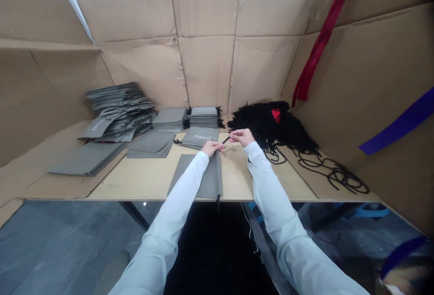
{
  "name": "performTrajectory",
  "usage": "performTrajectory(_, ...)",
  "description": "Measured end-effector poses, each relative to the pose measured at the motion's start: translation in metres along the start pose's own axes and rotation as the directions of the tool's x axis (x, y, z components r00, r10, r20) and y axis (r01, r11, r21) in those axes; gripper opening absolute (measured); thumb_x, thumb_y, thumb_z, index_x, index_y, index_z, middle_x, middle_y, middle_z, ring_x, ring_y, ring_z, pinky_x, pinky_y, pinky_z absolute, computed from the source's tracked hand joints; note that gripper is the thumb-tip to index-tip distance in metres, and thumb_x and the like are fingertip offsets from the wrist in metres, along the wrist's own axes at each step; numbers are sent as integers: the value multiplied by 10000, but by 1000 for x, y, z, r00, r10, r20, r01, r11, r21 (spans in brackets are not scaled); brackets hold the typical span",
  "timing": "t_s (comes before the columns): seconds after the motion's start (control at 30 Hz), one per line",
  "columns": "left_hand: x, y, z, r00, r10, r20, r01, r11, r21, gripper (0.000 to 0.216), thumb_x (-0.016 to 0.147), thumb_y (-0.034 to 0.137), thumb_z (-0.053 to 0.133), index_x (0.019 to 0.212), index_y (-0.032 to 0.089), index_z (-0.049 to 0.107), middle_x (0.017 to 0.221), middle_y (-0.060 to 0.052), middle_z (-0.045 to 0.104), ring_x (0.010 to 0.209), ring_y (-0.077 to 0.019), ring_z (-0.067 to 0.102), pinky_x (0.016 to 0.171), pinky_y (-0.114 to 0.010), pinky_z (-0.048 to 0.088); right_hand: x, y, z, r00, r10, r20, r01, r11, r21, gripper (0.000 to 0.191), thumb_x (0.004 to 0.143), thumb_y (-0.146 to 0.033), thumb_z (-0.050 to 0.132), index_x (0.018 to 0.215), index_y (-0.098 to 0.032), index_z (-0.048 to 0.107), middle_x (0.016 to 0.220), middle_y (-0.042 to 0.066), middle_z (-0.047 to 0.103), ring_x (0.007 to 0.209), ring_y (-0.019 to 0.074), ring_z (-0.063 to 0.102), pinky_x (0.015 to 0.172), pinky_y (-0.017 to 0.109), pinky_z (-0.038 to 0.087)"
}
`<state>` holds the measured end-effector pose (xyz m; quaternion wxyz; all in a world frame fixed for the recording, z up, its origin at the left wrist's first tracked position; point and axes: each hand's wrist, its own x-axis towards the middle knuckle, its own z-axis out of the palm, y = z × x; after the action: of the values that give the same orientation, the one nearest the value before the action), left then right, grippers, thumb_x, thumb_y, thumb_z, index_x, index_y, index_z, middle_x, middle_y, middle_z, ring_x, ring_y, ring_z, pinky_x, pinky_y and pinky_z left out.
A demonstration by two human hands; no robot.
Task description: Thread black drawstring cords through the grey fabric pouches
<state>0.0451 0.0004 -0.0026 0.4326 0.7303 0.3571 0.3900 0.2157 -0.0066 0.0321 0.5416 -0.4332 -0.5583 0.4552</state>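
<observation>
A grey drawstring bag lies flat at the front of the table, below my hands. A short stretch of black cord runs between my two hands above the bag's upper right corner. My left hand is closed in a pinch on the lower end of that stretch. My right hand pinches its upper end. A thin pale rod or wire shows just behind my left fingers; its kind is unclear. From the bag's lower right corner a black cord end hangs over the table edge.
Several stacks of grey bags stand at the left and back. A neat pile with black cord ends sits at centre back. A heap of black cords lies at right, with loose loops. Cardboard walls enclose the table.
</observation>
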Motion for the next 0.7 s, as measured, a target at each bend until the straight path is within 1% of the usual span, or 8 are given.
performTrajectory(0.23, -2, 5, 2, 996, -38, 76, 38, 999, 0, 316, 605, 385, 572, 721, 107, 666, 695, -61, 649, 647, -159, 561, 723, -282, 403, 5, 3, -2, 994, -60, -88, 58, 998, -25, 155, 517, -202, 683, 617, -124, 592, 538, 23, 602, 521, 142, 588, 651, 336, 519)
performTrajectory(0.3, -2, 4, 3, 994, -62, 85, 62, 998, 12, 321, 585, 392, 587, 706, 105, 668, 661, -57, 646, 628, -162, 562, 709, -285, 410, 6, 4, -2, 988, -92, -120, 79, 991, -110, 136, 541, -213, 661, 626, -129, 596, 535, 21, 602, 513, 137, 582, 628, 321, 516)
performTrajectory(0.37, -2, 3, 5, 992, -92, 85, 89, 995, 38, 314, 561, 385, 609, 700, 110, 668, 631, -43, 642, 642, -169, 564, 716, -288, 412, 5, 3, -1, 978, -160, -131, 122, 959, -256, 105, 567, -214, 633, 634, -137, 606, 519, 14, 597, 501, 132, 572, 613, 306, 506)
performTrajectory(0.43, -2, 1, 8, 990, -123, 63, 119, 991, 59, 304, 538, 365, 631, 713, 119, 667, 611, -30, 636, 661, -176, 565, 722, -292, 411, 3, 0, 0, 966, -239, -103, 176, 892, -415, 78, 588, -211, 609, 638, -153, 621, 497, 2, 588, 500, 129, 564, 619, 293, 488)
performTrajectory(0.5, -2, -1, 12, 990, -141, 30, 140, 989, 48, 327, 523, 331, 651, 777, 126, 659, 600, -23, 631, 666, -180, 565, 718, -296, 412, 0, -3, 1, 960, -277, -39, 218, 828, -517, 73, 599, -212, 595, 640, -167, 633, 491, -3, 586, 504, 129, 560, 618, 276, 471)
performTrajectory(0.6, -1, 0, 17, 992, -127, -11, 126, 992, -18, 424, 547, 284, 646, 940, 133, 604, 672, -33, 633, 669, -173, 562, 699, -299, 416, -2, -7, 1, 962, -267, 46, 248, 799, -548, 97, 602, -231, 589, 651, -167, 643, 515, 5, 595, 498, 125, 549, 574, 253, 455)
performTrajectory(0.67, -2, 3, 18, 991, -96, -91, 93, 995, -40, 430, 643, 262, 564, 1055, 146, 527, 780, -50, 623, 673, -153, 555, 680, -298, 423, -2, -8, 2, 963, -262, 65, 256, 809, -529, 120, 596, -252, 593, 656, -162, 644, 531, 11, 598, 494, 120, 540, 541, 242, 447)
performTrajectory(0.7, -4, 5, 17, 987, -55, -152, 54, 999, -8, 425, 683, 235, 512, 1100, 158, 485, 849, -60, 606, 693, -144, 549, 681, -296, 423, -2, -7, 2, 964, -259, 63, 254, 823, -508, 133, 594, -264, 593, 659, -160, 643, 541, 13, 601, 494, 118, 536, 526, 237, 443)
